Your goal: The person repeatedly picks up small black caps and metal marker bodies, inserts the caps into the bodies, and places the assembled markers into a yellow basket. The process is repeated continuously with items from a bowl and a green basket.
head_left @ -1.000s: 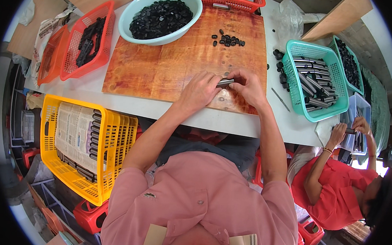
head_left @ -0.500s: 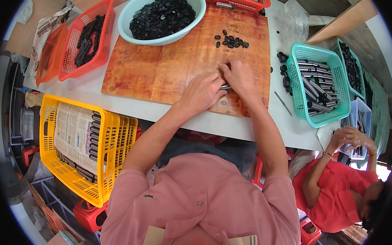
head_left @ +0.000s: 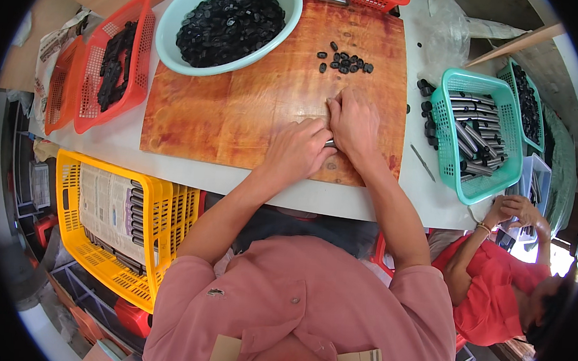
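Over the near part of the wooden board [head_left: 207, 119], my two hands meet around a short metal tube [head_left: 330, 143]. Only a sliver of the tube shows between them. My left hand [head_left: 297, 148] is closed on its left side, fingers curled. Against its right end presses my right hand [head_left: 354, 125], also closed, with the thumb and fingertips bent inward; whether a small part sits under those fingers is hidden. Beyond my hands lies a loose group of small black plastic caps [head_left: 344, 63] on the board.
A pale blue basin [head_left: 168, 51] heaped with black caps stands at the back left. Red baskets [head_left: 143, 79] hold black parts. On the right, a green basket [head_left: 450, 167] holds metal tubes, beside a thin rod [head_left: 422, 162]. A yellow crate [head_left: 160, 239] sits lower left. A co-worker in red [head_left: 487, 292] works at right.
The whole view has shifted slightly. My hands stay together around the tube, with my right hand's fingers now a little more closed over its end.
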`<control>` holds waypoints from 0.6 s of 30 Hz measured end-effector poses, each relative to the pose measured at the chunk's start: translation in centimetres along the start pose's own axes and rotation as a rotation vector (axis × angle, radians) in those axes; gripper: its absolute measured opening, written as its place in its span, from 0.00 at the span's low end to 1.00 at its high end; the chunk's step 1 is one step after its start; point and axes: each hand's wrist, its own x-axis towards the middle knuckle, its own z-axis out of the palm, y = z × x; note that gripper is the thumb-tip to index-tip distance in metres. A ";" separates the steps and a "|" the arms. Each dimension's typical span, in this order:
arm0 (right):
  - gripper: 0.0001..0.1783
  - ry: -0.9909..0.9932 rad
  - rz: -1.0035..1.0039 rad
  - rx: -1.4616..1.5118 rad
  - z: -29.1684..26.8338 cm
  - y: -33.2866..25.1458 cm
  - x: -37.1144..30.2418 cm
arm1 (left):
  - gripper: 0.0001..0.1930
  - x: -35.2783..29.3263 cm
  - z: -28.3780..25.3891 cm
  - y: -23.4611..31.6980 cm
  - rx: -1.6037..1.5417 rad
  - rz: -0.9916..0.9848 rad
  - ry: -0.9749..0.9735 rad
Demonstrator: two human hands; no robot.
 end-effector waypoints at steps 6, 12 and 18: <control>0.12 -0.020 0.039 -0.005 0.4 0.1 -0.5 | 0.11 0.0 0.1 0.2 0.003 0.029 0.040; 0.15 -0.080 0.117 0.041 -0.2 0.1 0.8 | 0.12 -0.1 0.3 0.1 -0.009 -0.035 0.046; 0.18 -0.084 0.146 -0.027 0.1 -0.1 1.5 | 0.12 0.8 -0.2 -0.2 0.020 -0.030 -0.041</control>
